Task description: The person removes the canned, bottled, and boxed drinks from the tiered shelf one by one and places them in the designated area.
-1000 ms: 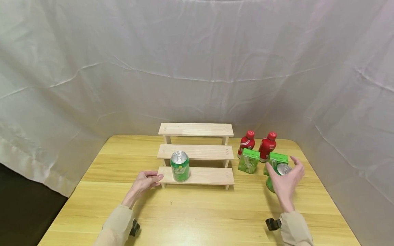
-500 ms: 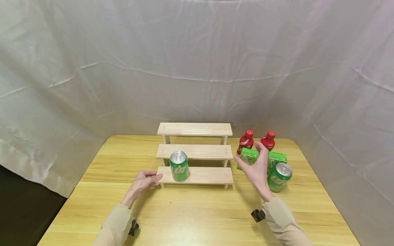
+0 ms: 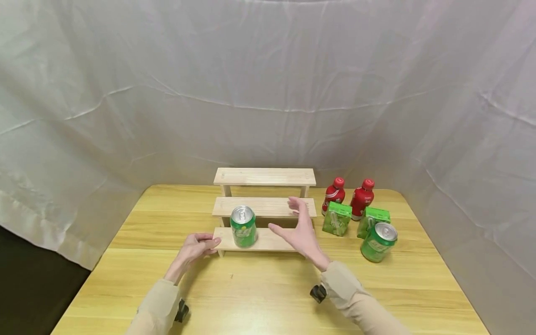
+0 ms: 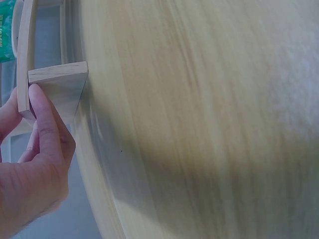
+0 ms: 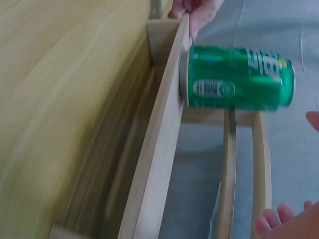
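Observation:
A green soda can [image 3: 244,227] stands upright on the lowest step of a three-tier wooden shelf [image 3: 289,239], left of its middle. My left hand [image 3: 196,249] pinches the left end of that step; in the left wrist view the thumb is on the top face and fingers [image 4: 47,124] lie beneath the board. My right hand [image 3: 302,232] hovers over the right part of the lower steps, thumb and fingers spread apart, holding nothing. In the right wrist view its fingers [image 5: 284,219] appear at the lower right, apart from the can [image 5: 239,78].
At the table's right stand two red bottles [image 3: 333,195], with two green drink cartons [image 3: 337,218] in front. A second green can [image 3: 378,242] stands before the right carton. Pale curtains [image 3: 268,93] hang behind and at the sides of the wooden table [image 3: 251,298].
My right hand has moved left from around the second can, past the cartons, to the shelf, leaving that can on the table. My left hand stays on the step.

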Available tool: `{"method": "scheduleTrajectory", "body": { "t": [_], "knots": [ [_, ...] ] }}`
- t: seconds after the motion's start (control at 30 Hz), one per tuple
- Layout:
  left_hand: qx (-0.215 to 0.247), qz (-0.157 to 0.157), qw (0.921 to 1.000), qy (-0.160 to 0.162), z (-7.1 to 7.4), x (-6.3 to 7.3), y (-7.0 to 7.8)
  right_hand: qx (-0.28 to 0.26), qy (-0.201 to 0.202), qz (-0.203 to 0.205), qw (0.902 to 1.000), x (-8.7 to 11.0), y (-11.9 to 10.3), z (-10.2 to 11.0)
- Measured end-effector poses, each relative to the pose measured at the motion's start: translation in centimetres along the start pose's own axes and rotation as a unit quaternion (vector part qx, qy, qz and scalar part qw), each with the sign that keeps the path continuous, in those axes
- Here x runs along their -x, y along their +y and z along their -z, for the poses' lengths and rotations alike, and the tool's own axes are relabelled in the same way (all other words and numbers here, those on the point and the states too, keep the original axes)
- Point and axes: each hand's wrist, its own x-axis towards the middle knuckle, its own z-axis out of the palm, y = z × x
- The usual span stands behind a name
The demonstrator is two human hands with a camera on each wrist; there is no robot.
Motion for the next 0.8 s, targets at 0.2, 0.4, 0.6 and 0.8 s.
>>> {"method": "scheduleTrajectory", "body": {
  "t": [0.2,0.4,0.6,0.8],
  "knots": [
    [0.004,-0.004,1.0,-0.003,0.0,0.1,0.1,-0.022,-0.048,0.023,0.9984,-0.3,-0.9,-2.4],
    [0.003,-0.004,1.0,-0.003,-0.1,0.2,0.1,-0.041,-0.089,0.038,0.9945,-0.8,-1.5,-4.4],
    [-0.006,-0.006,1.0,-0.004,0.0,0.2,-0.1,-0.041,-0.109,0.032,0.9927,-1.1,-1.8,-6.0],
    [-0.008,-0.006,0.9999,-0.002,0.0,0.1,-0.2,-0.027,-0.13,0.015,0.991,-1.4,-1.9,-7.2]
  ]
}}
